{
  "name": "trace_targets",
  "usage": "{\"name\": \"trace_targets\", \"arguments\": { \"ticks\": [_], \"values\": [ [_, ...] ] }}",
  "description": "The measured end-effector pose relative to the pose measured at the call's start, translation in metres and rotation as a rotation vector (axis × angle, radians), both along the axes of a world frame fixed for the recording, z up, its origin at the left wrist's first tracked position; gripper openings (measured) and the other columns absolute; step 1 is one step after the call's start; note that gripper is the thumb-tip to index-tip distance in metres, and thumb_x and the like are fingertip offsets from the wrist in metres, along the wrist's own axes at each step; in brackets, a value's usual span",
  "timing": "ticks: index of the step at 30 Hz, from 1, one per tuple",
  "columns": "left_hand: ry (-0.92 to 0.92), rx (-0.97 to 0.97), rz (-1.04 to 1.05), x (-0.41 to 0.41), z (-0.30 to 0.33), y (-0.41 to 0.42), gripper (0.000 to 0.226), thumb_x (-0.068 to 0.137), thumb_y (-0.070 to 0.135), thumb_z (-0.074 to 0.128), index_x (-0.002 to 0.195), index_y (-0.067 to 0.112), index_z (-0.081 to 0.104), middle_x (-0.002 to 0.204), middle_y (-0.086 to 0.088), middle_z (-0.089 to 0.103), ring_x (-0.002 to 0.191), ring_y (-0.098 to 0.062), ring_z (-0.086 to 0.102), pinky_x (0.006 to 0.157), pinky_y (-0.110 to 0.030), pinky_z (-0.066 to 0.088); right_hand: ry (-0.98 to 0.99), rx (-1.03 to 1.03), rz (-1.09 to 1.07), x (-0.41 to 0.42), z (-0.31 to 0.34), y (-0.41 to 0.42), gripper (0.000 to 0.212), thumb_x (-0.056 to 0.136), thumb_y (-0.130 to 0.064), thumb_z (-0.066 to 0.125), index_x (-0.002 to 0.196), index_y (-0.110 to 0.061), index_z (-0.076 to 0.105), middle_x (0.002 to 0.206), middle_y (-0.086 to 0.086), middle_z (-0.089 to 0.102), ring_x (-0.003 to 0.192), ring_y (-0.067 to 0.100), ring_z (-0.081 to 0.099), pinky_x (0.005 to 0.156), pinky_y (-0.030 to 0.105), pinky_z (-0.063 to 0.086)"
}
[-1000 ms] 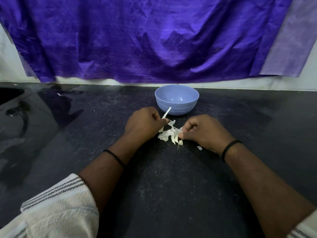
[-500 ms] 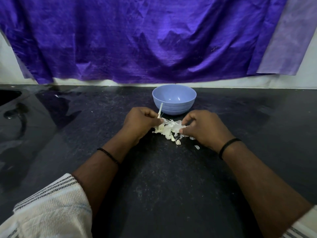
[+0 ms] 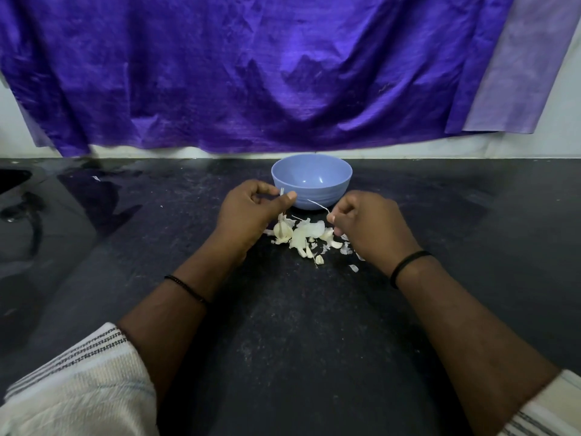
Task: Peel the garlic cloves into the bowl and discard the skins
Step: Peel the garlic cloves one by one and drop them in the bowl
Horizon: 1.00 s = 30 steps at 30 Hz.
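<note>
Pinching a garlic clove (image 3: 282, 192), the left hand (image 3: 251, 209) hovers near the blue bowl (image 3: 311, 180); the right hand (image 3: 367, 228) pinches a papery skin strip (image 3: 317, 204). Brittle, light skins (image 3: 306, 236) litter the tabletop (image 3: 283, 325); grip clove ends.

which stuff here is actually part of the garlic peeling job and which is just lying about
Part of the job:
- blue bowl
- garlic pile of cloves and loose skins on the counter
- left hand, pinching a white piece
- right hand, pinching a thin strip of skin

Just lying about:
- purple cloth on the wall
- black counter
</note>
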<state>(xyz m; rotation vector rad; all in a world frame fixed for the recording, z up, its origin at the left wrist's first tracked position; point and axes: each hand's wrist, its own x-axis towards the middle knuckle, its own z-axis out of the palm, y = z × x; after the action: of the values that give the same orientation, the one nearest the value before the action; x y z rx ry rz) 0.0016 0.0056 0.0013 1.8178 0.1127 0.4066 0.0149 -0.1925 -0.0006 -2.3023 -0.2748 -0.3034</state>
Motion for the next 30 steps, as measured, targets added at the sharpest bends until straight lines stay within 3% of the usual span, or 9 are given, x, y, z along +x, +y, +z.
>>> {"name": "trace_targets", "arguments": {
  "ticks": [4, 10, 14, 18, 22, 30],
  "values": [
    [-0.124, 0.257, 0.066, 0.001, -0.009, -0.003, 0.027, 0.077, 0.039, 0.083, 0.095, 0.027, 0.067, 0.093, 0.0, 0.064, 0.08, -0.012, 0.063, 0.075, -0.042, 0.058, -0.068, 0.116, 0.029, -0.003, 0.0, 0.003, 0.008, 0.084, -0.019, 0.078, 0.079, -0.019, 0.072, 0.062, -0.008, 0.066, 0.053, -0.004, 0.057, 0.05, 0.007, 0.04],
    [-0.508, 0.573, 0.139, -0.008, 0.0, -0.015, 0.031, 0.078, 0.041, 0.073, 0.107, 0.03, 0.074, 0.094, 0.008, 0.052, 0.094, -0.014, 0.052, 0.082, -0.041, 0.048, -0.104, 0.251, 0.035, -0.003, -0.002, 0.008, 0.011, 0.087, -0.013, 0.075, 0.094, -0.021, 0.074, 0.078, -0.011, 0.069, 0.066, -0.004, 0.063, 0.059, 0.005, 0.045],
    [-0.484, 0.694, 0.088, -0.007, -0.001, -0.02, 0.032, 0.077, 0.044, 0.073, 0.102, 0.025, 0.078, 0.09, 0.009, 0.061, 0.093, -0.016, 0.052, 0.079, -0.038, 0.045, -0.097, 0.38, 0.06, -0.003, -0.002, 0.012, 0.015, 0.085, -0.011, 0.077, 0.09, -0.025, 0.073, 0.079, -0.005, 0.073, 0.073, 0.007, 0.07, 0.071, 0.027, 0.06],
    [-0.456, 0.675, 0.051, -0.005, -0.004, -0.021, 0.02, 0.078, 0.034, 0.079, 0.094, 0.022, 0.08, 0.082, 0.016, 0.059, 0.085, -0.011, 0.05, 0.076, -0.029, 0.04, -0.095, 0.46, 0.069, -0.006, -0.002, 0.015, 0.014, 0.084, -0.012, 0.078, 0.088, -0.025, 0.074, 0.077, -0.002, 0.075, 0.073, 0.013, 0.073, 0.074, 0.042, 0.063],
    [-0.472, 0.635, 0.035, -0.006, -0.003, -0.021, 0.007, 0.08, 0.025, 0.079, 0.087, 0.027, 0.08, 0.075, 0.019, 0.056, 0.079, -0.005, 0.047, 0.07, -0.009, 0.03, -0.132, 0.455, 0.07, -0.009, -0.001, 0.017, 0.009, 0.083, -0.014, 0.08, 0.089, -0.021, 0.077, 0.074, -0.005, 0.075, 0.071, 0.008, 0.073, 0.073, 0.04, 0.063],
    [-0.473, 0.601, 0.017, -0.01, -0.002, -0.023, 0.011, 0.08, 0.032, 0.072, 0.081, 0.023, 0.078, 0.073, 0.016, 0.066, 0.075, -0.004, 0.058, 0.067, -0.02, 0.044, -0.224, 0.353, 0.091, -0.014, -0.001, 0.019, 0.008, 0.082, -0.014, 0.081, 0.089, -0.018, 0.078, 0.076, -0.011, 0.074, 0.071, 0.0, 0.071, 0.068, 0.021, 0.059]
  ]
}}
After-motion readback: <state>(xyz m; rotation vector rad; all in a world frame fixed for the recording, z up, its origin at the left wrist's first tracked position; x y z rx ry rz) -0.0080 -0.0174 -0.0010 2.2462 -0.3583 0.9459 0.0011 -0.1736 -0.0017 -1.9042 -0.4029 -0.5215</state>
